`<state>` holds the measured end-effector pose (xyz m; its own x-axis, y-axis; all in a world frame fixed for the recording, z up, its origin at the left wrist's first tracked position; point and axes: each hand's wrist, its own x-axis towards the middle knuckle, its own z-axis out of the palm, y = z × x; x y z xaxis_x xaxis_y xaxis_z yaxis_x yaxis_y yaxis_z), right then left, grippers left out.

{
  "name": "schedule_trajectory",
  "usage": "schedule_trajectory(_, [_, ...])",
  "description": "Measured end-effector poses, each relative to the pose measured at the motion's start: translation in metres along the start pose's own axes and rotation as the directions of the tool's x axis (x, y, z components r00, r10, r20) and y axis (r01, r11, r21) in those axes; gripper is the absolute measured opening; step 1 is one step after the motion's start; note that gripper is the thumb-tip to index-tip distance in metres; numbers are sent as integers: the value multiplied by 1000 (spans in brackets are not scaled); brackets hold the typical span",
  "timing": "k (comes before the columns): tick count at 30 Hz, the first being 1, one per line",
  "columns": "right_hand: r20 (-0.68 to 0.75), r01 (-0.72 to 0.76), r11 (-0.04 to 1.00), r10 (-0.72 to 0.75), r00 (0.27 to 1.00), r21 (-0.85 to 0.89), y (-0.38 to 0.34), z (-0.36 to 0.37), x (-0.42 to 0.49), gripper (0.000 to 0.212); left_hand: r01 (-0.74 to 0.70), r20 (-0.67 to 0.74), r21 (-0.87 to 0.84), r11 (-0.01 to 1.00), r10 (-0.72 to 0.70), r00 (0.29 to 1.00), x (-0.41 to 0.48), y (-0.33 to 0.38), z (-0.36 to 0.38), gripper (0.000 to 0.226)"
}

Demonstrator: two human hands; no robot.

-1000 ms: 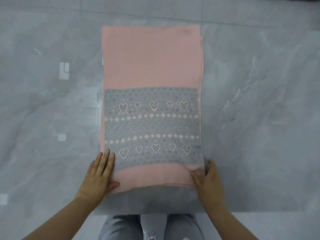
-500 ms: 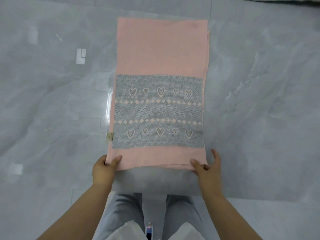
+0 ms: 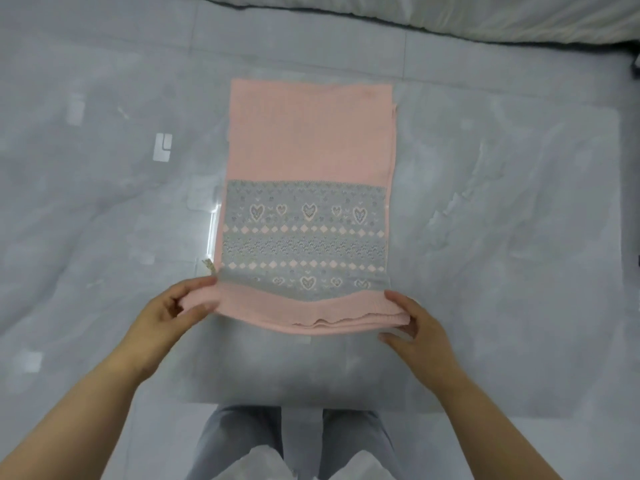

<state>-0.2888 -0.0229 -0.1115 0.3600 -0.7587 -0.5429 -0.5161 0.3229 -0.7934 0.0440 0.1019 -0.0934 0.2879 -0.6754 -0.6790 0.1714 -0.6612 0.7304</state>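
**Folded Knit Cloth: Near Edge Held at Both Corners**

**Position of the cloth.** The pink knit cloth [image 3: 308, 150] lies on the grey marbled floor [image 3: 519, 237] at the centre of the frame. Its long axis runs from the upper centre down toward the lower centre. The upper half is plain pink. A grey patterned band [image 3: 304, 237] with hearts and diamonds crosses the lower half. Below the band, a plain pink border forms the near edge. Several layers show along this edge, so the cloth is folded. The far part lies flat on the floor, while the near edge is raised off it and sags slightly in the middle. A small label [image 3: 209, 265] projects from the left edge, just above the lower-left corner.

**Left hand.** The left hand [image 3: 169, 310] grips the lower-left corner of the cloth. The thumb lies on top and the fingers curl underneath.

**Right hand.** The right hand [image 3: 419, 327] grips the lower-right corner. The thumb rests on the upper face of the border and the fingers wrap under the stacked layers.

**Surroundings.**
- Grey trouser legs [image 3: 242, 438] appear at the bottom centre, below the cloth.
- Pale bedding [image 3: 450, 19] runs along the top edge of the frame, well apart from the cloth.
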Motion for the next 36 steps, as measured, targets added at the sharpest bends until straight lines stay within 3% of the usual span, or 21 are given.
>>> schedule_trajectory(3, [-156,81,979,-111,981,-189,-9,-13,25,62,-50,88,230,972,31,996,26,19,-11,60])
schedule_trajectory(5, [-219,114,957,-175,960,-265,-22,-21,47,43,-117,20,402,908,120,993,48,34,-15,58])
schedule_trajectory(7, [-268,134,947,-216,939,-294,-35,-30,73,30,-139,-52,464,875,184,982,72,52,-19,57])
schedule_trajectory(10, [-280,177,951,-247,927,-252,-61,-45,116,30,-170,-147,417,893,251,957,113,90,-19,40])
schedule_trajectory(12, [-261,199,971,-228,938,-134,-82,-53,147,26,-210,-194,375,903,298,935,144,116,-17,30])
schedule_trajectory(17, [-330,209,978,-196,924,6,-127,-62,238,16,-270,-171,212,939,308,936,225,168,-13,20])
schedule_trajectory(23, [-409,135,987,-159,898,-87,-135,-58,341,3,-249,-277,386,888,369,887,311,193,7,13])
schedule_trajectory(27, [-363,29,990,-77,929,-136,-124,-47,370,14,-58,-355,490,870,260,898,338,185,15,13])
schedule_trajectory(31, [-295,5,994,-37,955,-110,-127,-42,375,20,-20,-362,554,832,262,894,343,183,21,36])
schedule_trajectory(34, [-231,-119,989,96,968,-91,-129,-38,375,64,47,-361,534,844,178,915,344,183,21,52])
schedule_trajectory(36, [-213,-152,983,127,969,-105,-130,-35,371,71,91,-352,511,855,112,929,344,183,18,51])
